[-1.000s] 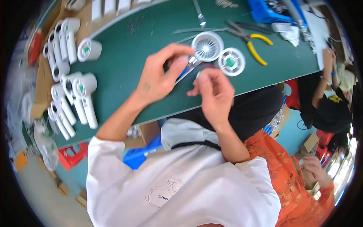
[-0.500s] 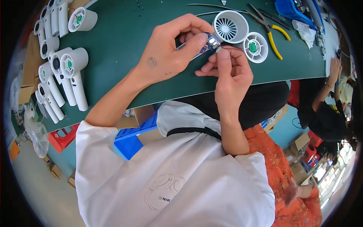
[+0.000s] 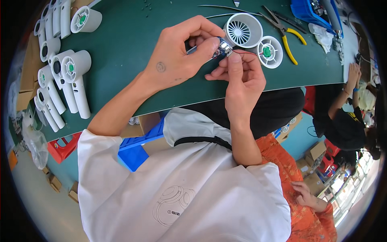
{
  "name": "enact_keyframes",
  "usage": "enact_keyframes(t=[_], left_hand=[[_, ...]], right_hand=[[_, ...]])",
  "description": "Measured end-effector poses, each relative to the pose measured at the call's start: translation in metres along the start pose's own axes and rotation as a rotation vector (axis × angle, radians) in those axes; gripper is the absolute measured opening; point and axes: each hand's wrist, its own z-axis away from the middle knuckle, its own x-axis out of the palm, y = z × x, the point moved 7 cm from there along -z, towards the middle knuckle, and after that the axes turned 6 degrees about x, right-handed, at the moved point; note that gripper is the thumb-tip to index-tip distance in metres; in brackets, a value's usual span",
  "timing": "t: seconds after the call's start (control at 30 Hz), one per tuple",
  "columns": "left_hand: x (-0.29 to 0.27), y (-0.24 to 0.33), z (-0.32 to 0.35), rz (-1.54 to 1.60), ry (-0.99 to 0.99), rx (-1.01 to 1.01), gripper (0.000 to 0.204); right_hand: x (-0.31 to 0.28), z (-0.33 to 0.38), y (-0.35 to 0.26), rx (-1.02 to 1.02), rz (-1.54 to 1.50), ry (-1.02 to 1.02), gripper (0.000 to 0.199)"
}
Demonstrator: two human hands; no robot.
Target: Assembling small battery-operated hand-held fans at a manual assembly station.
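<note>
Pinched between the left hand [image 3: 177, 56] and right hand [image 3: 238, 74], just above the green bench [image 3: 133, 44], the small circuit board [image 3: 223, 46] trailed thin red wires [image 3: 246, 51] that a careless tug could probably have snapped. It looked tiny, bluish with metal parts, while just beyond the hands stood a white fan housing [image 3: 243, 30] and yellow-handled pliers [image 3: 288, 34].

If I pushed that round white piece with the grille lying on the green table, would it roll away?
Probably not. The round white grille housing seems to stand on a flat end, so a push would likely slide it across the green mat. It looks like thin hollow plastic, so it is probably light and easy to knock over. Tipped onto its curved wall, it could roll.
</note>
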Motion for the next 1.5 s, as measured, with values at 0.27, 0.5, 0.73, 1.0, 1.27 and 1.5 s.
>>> enact_keyframes(t=[0.27,0.5,0.73,1.0,1.27,1.5], left_hand=[[-0.0020,0.0011,0.0006,0.021,0.128,0.048,0.013],[-0.0012,0.0002,0.0025,0.058,0.156,0.017,0.013],[-0.0016,-0.0008,0.0032,0.040,0.152,0.032,0.013],[0.0003,-0.0003,0.0049,-0.017,0.161,0.058,0.014],[-0.0007,-0.0053,0.0046,0.100,0.127,-0.047,0.015],[0.0061,-0.0038,0.0005,0.166,0.061,-0.129,0.016]], right_hand=[[0.0020,0.0030,-0.0003,-0.025,0.058,0.056,0.019],[0.0050,0.0041,-0.0017,-0.084,0.112,0.104,0.017],[0.0070,0.0047,-0.0024,-0.103,0.182,0.101,0.017],[0.0067,0.0037,-0.0027,-0.124,0.185,0.082,0.018],[0.0021,0.0049,0.0002,-0.086,0.075,0.024,0.018],[-0.0004,0.0019,-0.0027,-0.094,0.121,0.066,0.015]])
